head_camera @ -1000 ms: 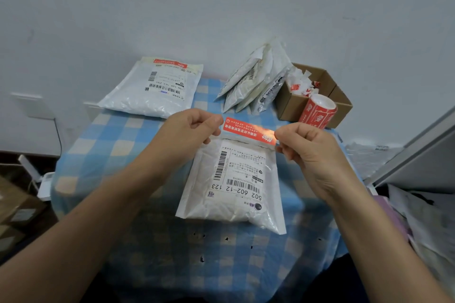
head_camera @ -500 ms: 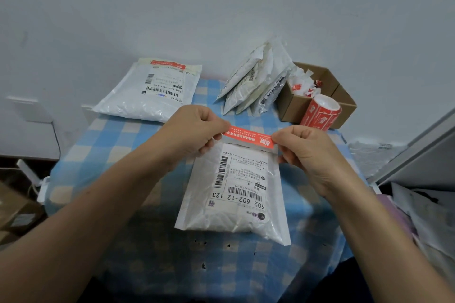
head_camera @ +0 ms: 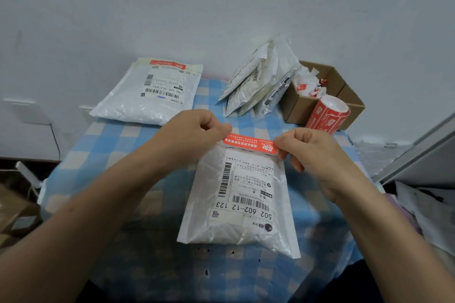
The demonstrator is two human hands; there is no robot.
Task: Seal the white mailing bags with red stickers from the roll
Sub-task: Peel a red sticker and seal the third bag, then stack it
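A white mailing bag (head_camera: 241,206) with a shipping label lies in the middle of the blue checked table (head_camera: 103,155). A red sticker (head_camera: 250,143) stretches across its far edge. My left hand (head_camera: 194,138) pinches the sticker's left end and my right hand (head_camera: 310,152) pinches its right end. The red sticker roll (head_camera: 328,114) leans against a cardboard box at the back right. Another white bag (head_camera: 152,91) with a red sticker on its far edge lies at the back left.
Several more white bags (head_camera: 261,81) lean against the wall and the cardboard box (head_camera: 344,88), which holds crumpled sticker backings. The wall stands right behind the table. A grey shelf edge (head_camera: 418,155) and papers are at the right; boxes sit on the floor at the left.
Both hands lowered the red sticker from above the bag down onto the bag's far edge. The sticker now lies flatter and closer to the bag.
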